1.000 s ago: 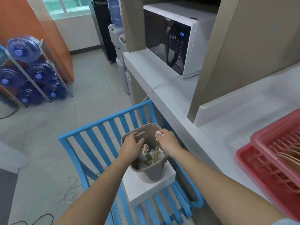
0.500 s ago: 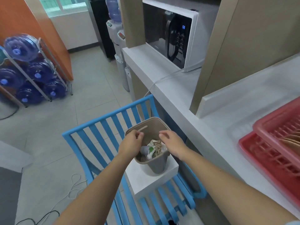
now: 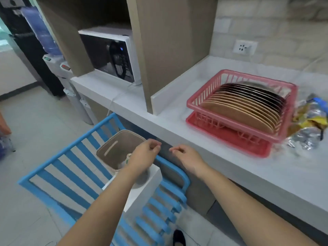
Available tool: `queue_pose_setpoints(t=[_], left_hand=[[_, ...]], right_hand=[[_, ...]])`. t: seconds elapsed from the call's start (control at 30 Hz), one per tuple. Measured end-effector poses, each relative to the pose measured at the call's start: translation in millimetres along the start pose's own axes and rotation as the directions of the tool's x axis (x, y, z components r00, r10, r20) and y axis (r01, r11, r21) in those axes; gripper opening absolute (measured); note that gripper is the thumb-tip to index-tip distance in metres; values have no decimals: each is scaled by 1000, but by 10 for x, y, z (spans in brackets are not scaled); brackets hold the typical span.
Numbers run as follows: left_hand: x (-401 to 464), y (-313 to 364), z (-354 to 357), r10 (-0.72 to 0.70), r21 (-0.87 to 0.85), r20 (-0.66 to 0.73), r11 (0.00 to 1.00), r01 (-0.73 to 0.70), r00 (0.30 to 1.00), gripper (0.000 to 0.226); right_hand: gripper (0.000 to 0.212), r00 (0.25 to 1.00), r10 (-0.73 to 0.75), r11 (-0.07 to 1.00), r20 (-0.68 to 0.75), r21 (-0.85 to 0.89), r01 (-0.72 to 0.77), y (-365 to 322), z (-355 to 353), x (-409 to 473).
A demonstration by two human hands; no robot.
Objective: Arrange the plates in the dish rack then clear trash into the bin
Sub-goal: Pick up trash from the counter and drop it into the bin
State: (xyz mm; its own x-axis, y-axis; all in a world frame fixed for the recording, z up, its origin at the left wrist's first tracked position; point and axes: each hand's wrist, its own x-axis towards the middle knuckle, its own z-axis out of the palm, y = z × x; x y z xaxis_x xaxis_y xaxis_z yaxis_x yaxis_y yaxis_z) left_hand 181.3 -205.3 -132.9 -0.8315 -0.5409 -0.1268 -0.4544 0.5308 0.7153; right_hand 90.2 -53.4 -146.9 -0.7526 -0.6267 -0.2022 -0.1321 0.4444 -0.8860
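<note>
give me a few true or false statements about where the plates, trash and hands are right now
1. The plates stand on edge in the pink dish rack. True.
2. The left hand holds a wrapper. False: it holds nothing.
3. Crumpled wrappers lie on the counter right of the rack. True.
4. The bin sits on the counter. False: it sits on a white block on the blue chair.
5. The right hand grips the rack. False: it hovers apart, holding nothing.

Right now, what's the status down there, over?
Left hand and right hand empty, loosely curled, above bin. Plates racked. Wrappers still on counter. Nothing in the way.
</note>
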Motion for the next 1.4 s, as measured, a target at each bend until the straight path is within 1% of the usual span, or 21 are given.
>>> queue_pose_setpoints(t=[0.13, 0.2, 0.3, 0.4, 0.5, 0.6, 0.7, 0.8, 0.87, 0.97, 1.07, 1.13, 1.17, 1.23, 1.3, 1.4], left_hand=[[-318, 483, 402, 126, -18, 87, 992, -125, 988, 20], [-453, 691, 613, 167, -9, 126, 986, -167, 978, 21], [-606, 1033, 934, 236, -5, 180, 971, -239, 955, 19], [-714, 1350, 1225, 282, -20, 229, 958, -285, 932, 17], [-782, 1653, 1532, 338, -23, 244, 939, -343, 909, 18], [-818, 1925, 1872, 379, -38, 252, 923, -382, 891, 16], [-813, 2159, 2232, 423, -56, 251, 904, -423, 870, 21], [-766, 2367, 2572, 495, 36, 239, 855, -518, 835, 32], [-732, 2466, 2741, 520, 106, 242, 825, -555, 819, 39], [-657, 2576, 2969, 562, 192, 243, 771, -607, 791, 50], [-540, 2633, 3141, 560, 292, 264, 729, -619, 785, 59], [-461, 2665, 3235, 521, 388, 300, 699, -601, 799, 62], [-427, 2673, 3272, 498, 440, 316, 677, -590, 807, 64], [-373, 2677, 3329, 461, 509, 326, 650, -564, 825, 64], [-330, 2661, 3368, 454, 528, 280, 663, -530, 846, 60], [-293, 2605, 3416, 508, 543, 212, 649, -533, 835, 50]], right_hand=[[19, 991, 27, 998, -132, 61, -19, 300, -411, -580], [18, 979, 50, 994, -196, 103, -30, 451, -587, -823], [19, 946, 91, 986, -311, 163, -41, 616, -931, -1171], [19, 902, 110, 984, -417, 176, -38, 745, -1293, -1419], [19, 866, 125, 983, -485, 179, -42, 874, -1655, -1566], [21, 844, 133, 986, -519, 159, -58, 1030, -2025, -1630], [24, 838, 115, 993, -533, 86, -82, 1206, -2393, -1647], [27, 812, 76, 993, -579, -29, -114, 1416, -2716, -1600], [31, 804, 28, 972, -594, -171, -160, 1563, -2866, -1526], [45, 864, -18, 884, -504, -411, -221, 1760, -3041, -1399], [56, 916, -63, 834, -397, -525, -170, 1869, -3143, -1304], [59, 940, -101, 802, -327, -585, -117, 1957, -3186, -1257], [57, 946, -123, 769, -300, -632, -100, 2004, -3201, -1238], [43, 936, -193, 690, -295, -719, -84, 2092, -3233, -1199], [29, 904, -273, 663, -330, -745, -72, 2163, -3263, -1172], [18, 853, -345, 637, -393, -765, -95, 2267, -3272, -1160]])
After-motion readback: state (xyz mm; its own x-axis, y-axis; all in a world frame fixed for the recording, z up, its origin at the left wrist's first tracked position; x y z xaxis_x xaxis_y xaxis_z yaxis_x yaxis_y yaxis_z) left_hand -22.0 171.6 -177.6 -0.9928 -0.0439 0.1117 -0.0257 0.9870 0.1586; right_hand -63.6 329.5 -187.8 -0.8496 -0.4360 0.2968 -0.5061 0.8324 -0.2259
